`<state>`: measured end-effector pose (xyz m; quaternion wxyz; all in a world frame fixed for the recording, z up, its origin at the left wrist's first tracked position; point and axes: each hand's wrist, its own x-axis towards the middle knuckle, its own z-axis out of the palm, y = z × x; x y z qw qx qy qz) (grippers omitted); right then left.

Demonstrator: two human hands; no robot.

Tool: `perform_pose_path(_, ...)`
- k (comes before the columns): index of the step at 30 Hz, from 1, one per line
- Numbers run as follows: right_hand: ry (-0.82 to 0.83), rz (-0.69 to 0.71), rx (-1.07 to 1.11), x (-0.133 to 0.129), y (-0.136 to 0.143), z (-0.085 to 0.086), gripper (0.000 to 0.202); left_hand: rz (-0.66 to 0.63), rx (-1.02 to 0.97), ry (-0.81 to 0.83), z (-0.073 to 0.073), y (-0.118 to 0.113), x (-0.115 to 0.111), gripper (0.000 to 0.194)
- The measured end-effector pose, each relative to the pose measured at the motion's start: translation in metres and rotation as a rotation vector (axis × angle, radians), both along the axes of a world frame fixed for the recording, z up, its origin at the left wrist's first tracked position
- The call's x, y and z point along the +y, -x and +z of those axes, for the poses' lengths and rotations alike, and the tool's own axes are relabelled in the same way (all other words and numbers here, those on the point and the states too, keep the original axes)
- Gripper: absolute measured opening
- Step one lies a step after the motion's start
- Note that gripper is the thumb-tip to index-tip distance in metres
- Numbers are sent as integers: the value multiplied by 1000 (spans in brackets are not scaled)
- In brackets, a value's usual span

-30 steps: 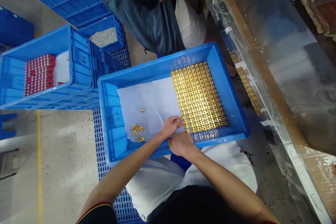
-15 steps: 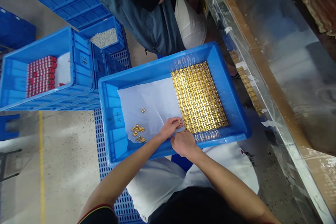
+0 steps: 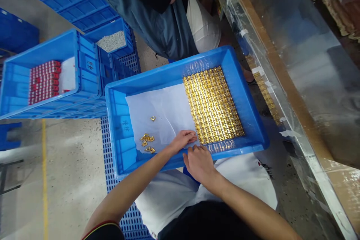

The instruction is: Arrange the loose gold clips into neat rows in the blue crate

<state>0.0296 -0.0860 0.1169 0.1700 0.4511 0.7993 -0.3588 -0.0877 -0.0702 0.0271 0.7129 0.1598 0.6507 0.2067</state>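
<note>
A blue plastic tray [image 3: 168,71] spans my lap, lined with white paper [image 3: 160,101]. Tight rows of small gold metal pieces [image 3: 212,105] fill its right part. Several loose gold pieces [image 3: 146,138], shaped like little padlocks, lie at the left, and a single ring-like one [image 3: 152,118] sits farther up. My left hand [image 3: 182,140] rests on the paper by the near left corner of the rows, fingers curled together; whatever they may pinch is hidden. Over the near rim lies my right hand [image 3: 200,163], fingers bent forward and thumb apart, with no held piece visible.
To the left, a stacked blue crate [image 3: 87,60] contains red pieces [image 3: 45,82]. Behind it, a smaller bin holds pale granules [image 3: 112,41]. Another person in a grey-blue apron [image 3: 157,22] sits across from me. A metal-edged workbench [image 3: 270,60] runs along the right.
My right hand has drawn slightly back toward me from the corner of the rows, its fist loosening and thumb spreading. My left hand has shifted slightly toward me. The loose pieces stay put.
</note>
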Motion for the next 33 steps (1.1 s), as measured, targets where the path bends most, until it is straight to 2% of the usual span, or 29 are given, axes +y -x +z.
perform_pose_path(2,-19,21,32,-1,-6,-3,38,-46,57,-51,4,11,2,13)
perform_pose_path(4,-46,47,64,-3,-11,-8,36,-117,242,-163,11,34,6,14)
perform_pose_path(8,-161,90,103,-9,-14,-21,34,-164,969,-439,27,102,12,21)
perform_pose_path(10,-231,101,120,-13,-13,-26,32,-175,1218,-453,31,132,10,26)
perform_pose_path(11,-262,103,130,-15,-13,-28,30,-201,1275,-433,31,142,9,29)
perform_pose_path(14,-324,99,152,-18,-12,-32,27,-327,1281,-368,24,153,7,33)
perform_pose_path(18,-345,99,151,-19,-12,-33,25,-441,1230,-347,14,150,11,18)
perform_pose_path(20,-347,98,146,-19,-12,-33,24,-415,1206,-331,12,152,16,11)
perform_pose_path(23,-353,95,141,-20,-11,-34,24,-275,1124,-337,12,158,28,8)
perform_pose_path(25,-359,89,140,-21,-11,-35,23,-177,1033,-404,10,157,45,9)
perform_pose_path(28,-367,82,154,-22,-11,-37,23,-92,847,-556,3,141,87,11)
perform_pose_path(30,-372,81,162,-23,-11,-38,23,-72,770,-638,-5,124,121,13)
perform_pose_path(33,-394,80,175,-23,-11,-40,22,-75,784,-706,-17,99,167,16)
